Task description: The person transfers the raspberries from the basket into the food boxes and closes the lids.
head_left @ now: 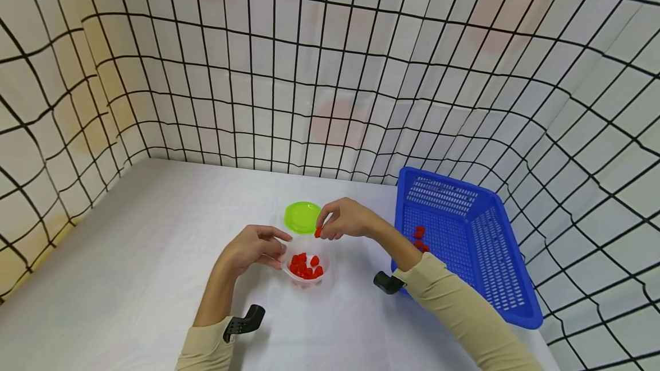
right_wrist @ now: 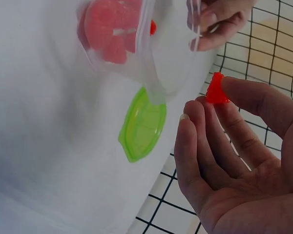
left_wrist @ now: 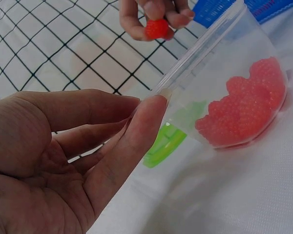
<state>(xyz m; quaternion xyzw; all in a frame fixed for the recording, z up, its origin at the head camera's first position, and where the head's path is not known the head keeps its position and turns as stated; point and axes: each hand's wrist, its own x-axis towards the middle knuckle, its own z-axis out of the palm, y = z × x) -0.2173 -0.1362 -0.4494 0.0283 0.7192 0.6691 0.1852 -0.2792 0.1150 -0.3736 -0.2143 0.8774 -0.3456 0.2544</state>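
A clear round plastic tub [head_left: 325,256] with several red raspberries [left_wrist: 246,102] in its bottom stands on the white cloth. At the near left of its rim, my left hand [head_left: 254,249] holds the edge with thumb and fingers. Above the far right of the tub, my right hand [head_left: 342,219] pinches a single raspberry [right_wrist: 216,88] between thumb and index finger. The other fingers of that hand bend loosely below it in the right wrist view. Just behind the tub lies a bright green lid [head_left: 301,217], flat on the cloth.
To the right stands a blue perforated basket [head_left: 464,245], with several more raspberries [head_left: 419,239] along its left part, partly hidden by the right forearm. Black wire mesh [head_left: 289,73] before white sheeting encloses the back and both sides of the table [head_left: 129,256].
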